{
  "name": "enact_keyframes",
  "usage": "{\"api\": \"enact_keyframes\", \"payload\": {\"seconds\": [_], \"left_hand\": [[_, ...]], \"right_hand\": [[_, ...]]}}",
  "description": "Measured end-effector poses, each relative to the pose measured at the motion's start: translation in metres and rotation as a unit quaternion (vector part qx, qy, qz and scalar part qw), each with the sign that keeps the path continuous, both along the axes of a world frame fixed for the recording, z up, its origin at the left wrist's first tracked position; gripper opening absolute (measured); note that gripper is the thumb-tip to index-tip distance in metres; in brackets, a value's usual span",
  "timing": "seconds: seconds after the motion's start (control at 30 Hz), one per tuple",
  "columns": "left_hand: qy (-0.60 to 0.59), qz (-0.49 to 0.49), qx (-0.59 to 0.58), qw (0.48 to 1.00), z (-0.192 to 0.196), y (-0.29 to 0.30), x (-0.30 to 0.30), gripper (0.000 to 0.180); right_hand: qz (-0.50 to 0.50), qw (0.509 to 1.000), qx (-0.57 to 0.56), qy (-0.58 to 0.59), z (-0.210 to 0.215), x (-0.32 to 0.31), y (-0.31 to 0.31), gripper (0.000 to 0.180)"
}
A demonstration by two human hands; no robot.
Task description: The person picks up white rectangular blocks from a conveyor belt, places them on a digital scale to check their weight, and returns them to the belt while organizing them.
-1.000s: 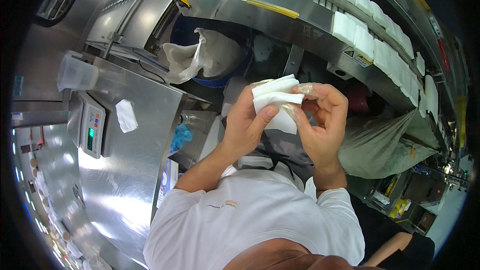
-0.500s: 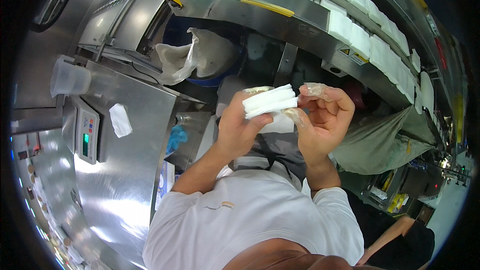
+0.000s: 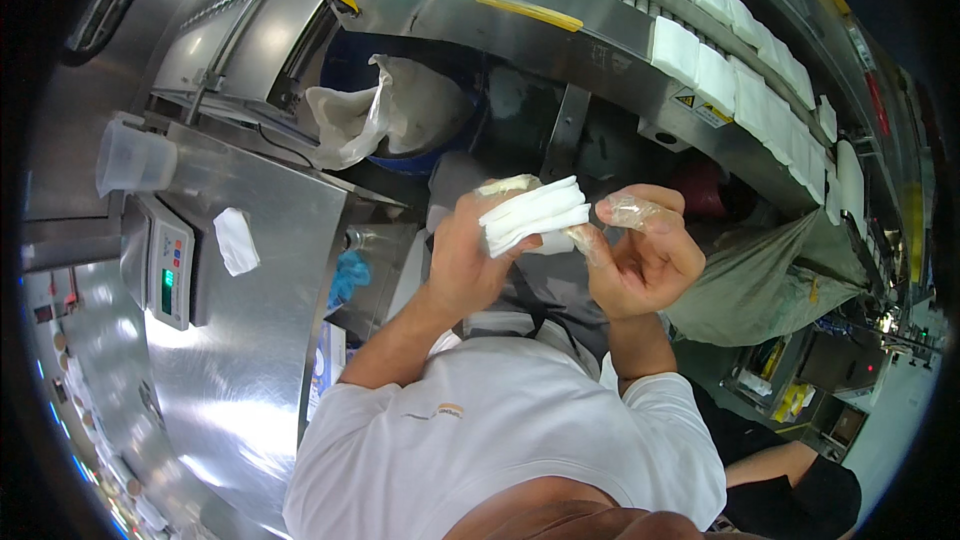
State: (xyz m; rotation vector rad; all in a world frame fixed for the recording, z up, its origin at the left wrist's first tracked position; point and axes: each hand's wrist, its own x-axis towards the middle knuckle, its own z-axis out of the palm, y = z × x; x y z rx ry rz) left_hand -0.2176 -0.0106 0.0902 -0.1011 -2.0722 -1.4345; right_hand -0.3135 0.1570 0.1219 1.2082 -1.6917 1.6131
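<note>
In front of my torso, my left hand (image 3: 468, 252) is closed around a small stack of folded white sheets (image 3: 535, 215), with its layered edges facing up. They look like tissue or soft cloth; the exact material is unclear. At the stack's right end, my right hand (image 3: 648, 255) has its thumb and forefinger pinched in close on the corner, its other fingers curled. Clear film or tape wraps several fingertips. A white flap (image 3: 553, 241) shows beneath the stack.
A digital scale (image 3: 172, 270), a folded white piece (image 3: 236, 241) and a translucent jug (image 3: 138, 156) stand on the steel table (image 3: 235, 360) at left. Ahead, a roller conveyor (image 3: 560, 10) carries white stacks (image 3: 700, 70). A bag-lined blue bin (image 3: 400, 125) sits below. Another person (image 3: 790, 490) is at lower right.
My right forefinger has come down closer to the stack's end, and the stack has tilted slightly. A white piece has appeared on the conveyor's upper rollers. The person at lower right has shifted.
</note>
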Motion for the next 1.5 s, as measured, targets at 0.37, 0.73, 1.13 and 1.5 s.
{"api": "enact_keyframes", "payload": {"seconds": [0.37,0.73,1.13,1.5], "left_hand": [[-0.104,-0.123,0.330,0.930,0.018,0.007,-0.008,0.050],[-0.119,-0.161,0.449,0.871,0.006,0.005,-0.016,0.058],[-0.050,-0.131,0.520,0.843,-0.003,-0.015,0.017,0.052],[-0.257,0.008,0.275,0.926,0.026,-0.069,0.167,0.035]], "right_hand": [[0.100,0.978,-0.009,-0.182,0.003,-0.007,-0.002,0.046],[0.131,0.988,0.013,-0.083,0.004,-0.009,-0.003,0.044],[-0.013,0.984,-0.077,-0.158,0.016,0.000,-0.016,0.029],[0.440,0.814,0.303,-0.228,0.026,-0.005,-0.226,0.045]]}}
